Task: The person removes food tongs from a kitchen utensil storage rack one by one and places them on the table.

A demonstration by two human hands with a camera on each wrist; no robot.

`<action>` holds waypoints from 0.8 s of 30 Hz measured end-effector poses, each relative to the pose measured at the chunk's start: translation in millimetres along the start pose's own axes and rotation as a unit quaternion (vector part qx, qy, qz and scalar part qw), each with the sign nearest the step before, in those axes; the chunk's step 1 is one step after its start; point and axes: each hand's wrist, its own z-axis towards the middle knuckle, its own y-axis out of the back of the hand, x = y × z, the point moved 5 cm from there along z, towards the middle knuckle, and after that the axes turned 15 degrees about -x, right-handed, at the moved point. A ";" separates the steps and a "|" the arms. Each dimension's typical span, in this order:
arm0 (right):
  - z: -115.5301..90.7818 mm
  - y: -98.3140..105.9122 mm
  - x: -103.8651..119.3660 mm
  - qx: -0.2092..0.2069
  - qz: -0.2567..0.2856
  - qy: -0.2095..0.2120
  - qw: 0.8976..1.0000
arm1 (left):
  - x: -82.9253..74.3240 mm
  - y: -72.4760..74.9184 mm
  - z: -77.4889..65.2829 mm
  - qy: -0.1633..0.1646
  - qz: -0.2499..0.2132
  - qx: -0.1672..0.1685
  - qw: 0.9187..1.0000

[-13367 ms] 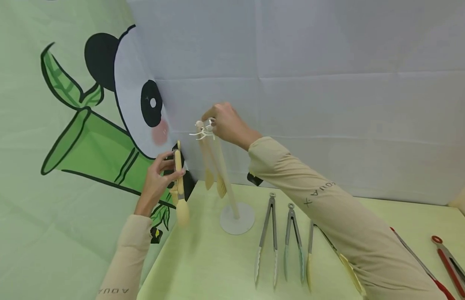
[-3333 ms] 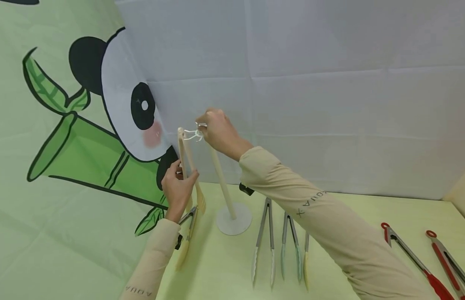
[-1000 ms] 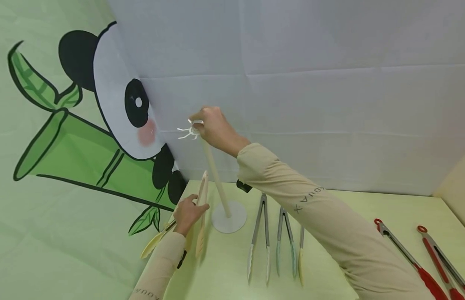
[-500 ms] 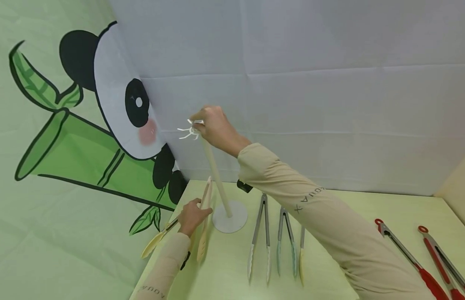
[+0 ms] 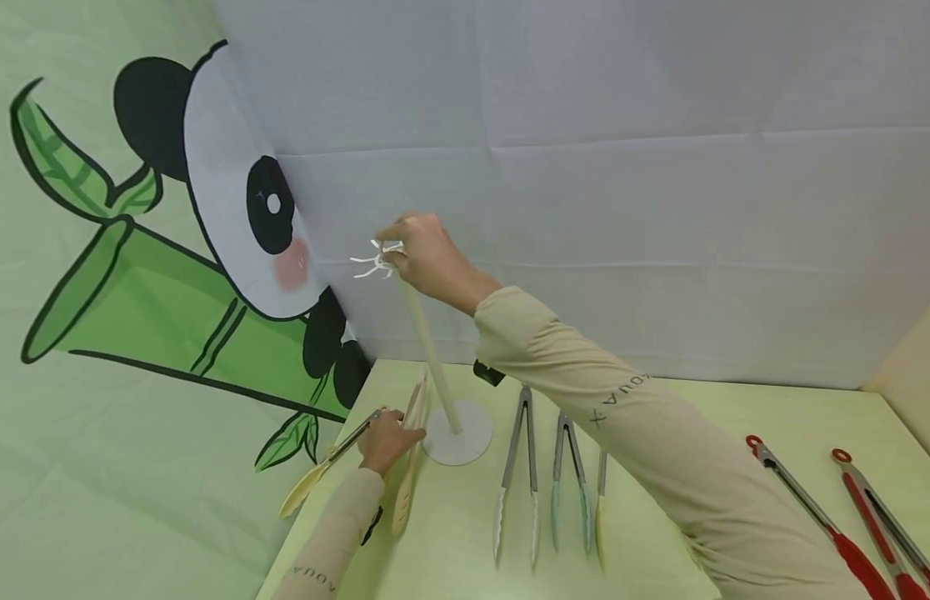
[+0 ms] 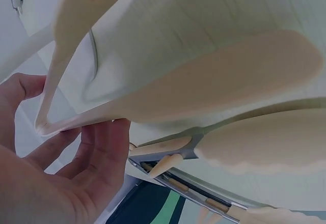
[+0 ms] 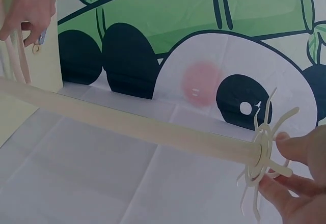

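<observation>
In the head view my left hand (image 5: 388,442) holds one-piece beige tongs (image 5: 403,500) low over the table, left of a white stand (image 5: 427,350). The left wrist view shows the thumb on one arm of these tongs and fingers under the other; their arms are spread, one with a slot cut through it. My right hand (image 5: 438,254) pinches the ring of curved hooks (image 7: 264,145) at the top of the pole. No utensil hangs from those hooks. Metal tongs with yellow heads (image 5: 307,487) lie by the table's left edge, partly behind my left hand.
Grey tongs with white tips (image 5: 525,467), green-tipped tongs (image 5: 570,483) and a yellow-tipped pair (image 5: 602,517) lie right of the stand's round base (image 5: 476,446). Two red tongs (image 5: 828,525) lie farther right. A panda-printed cloth (image 5: 172,292) hangs at the left.
The beige tongs, on a hook earlier, have come down to the table in my left hand and shifted slightly right. Yellow-headed tongs, held before, now lie at the left. My right hand stays on the hooks.
</observation>
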 end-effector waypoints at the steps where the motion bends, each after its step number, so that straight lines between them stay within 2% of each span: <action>1: -0.2 0.4 -0.5 -0.002 0.001 0.003 1.000 | -0.3 -0.9 -0.4 0.000 -0.002 0.003 1.000; 5: -0.5 1.5 -2.2 -0.005 0.004 0.010 1.000 | -1.0 -5.3 -1.2 0.003 -0.005 0.013 1.000; 16: -1.8 3.2 -4.4 0.021 0.003 0.002 1.000 | -1.2 -13.5 -1.4 0.012 0.008 0.026 1.000; 24: -3.9 3.6 -7.4 0.030 -0.011 0.010 0.999 | -6.3 -11.7 -4.2 0.007 0.030 0.041 0.999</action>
